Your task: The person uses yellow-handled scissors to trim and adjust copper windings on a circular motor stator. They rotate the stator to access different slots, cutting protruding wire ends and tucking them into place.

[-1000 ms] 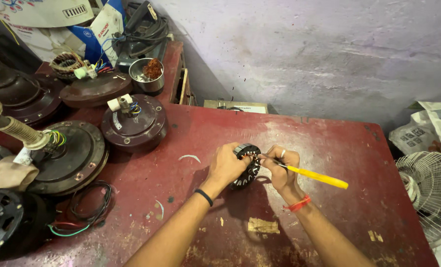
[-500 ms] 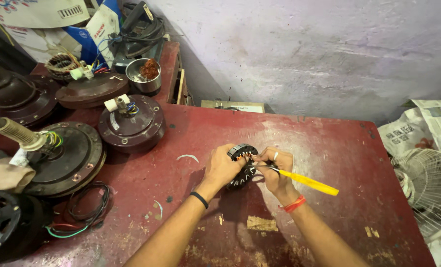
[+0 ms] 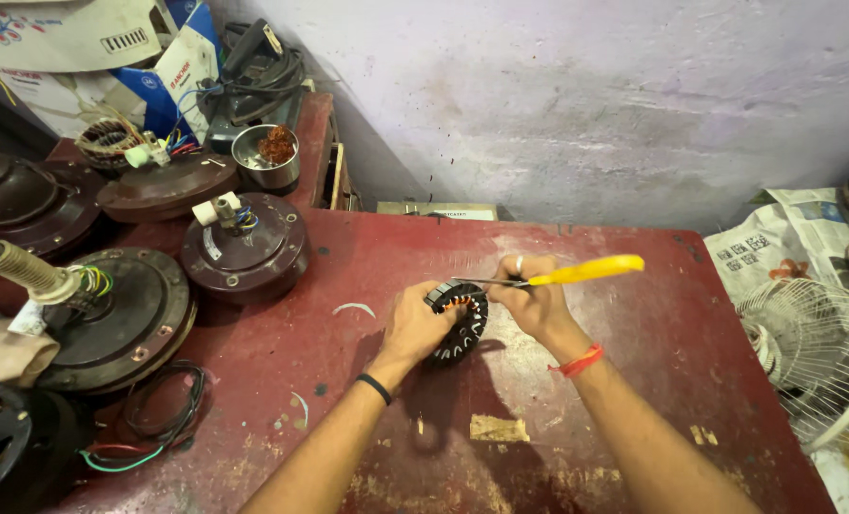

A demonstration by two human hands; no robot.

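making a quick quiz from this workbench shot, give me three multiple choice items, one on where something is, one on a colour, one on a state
1. Where is the round black stator?
A. on the red table, between both hands
B. in the steel bowl
C. on the newspaper

2. What colour is the handle of the tool in the right hand?
A. green
B. yellow
C. black

3. How does the left hand stand?
A. flat on the table, apart from everything
B. lifted toward the wall
C. closed on the stator's edge

Answers:
1 A, the stator stands on edge on the red table with a hand at each side.
2 B, the handle is bright yellow.
3 C, its fingers wrap the stator's left edge.
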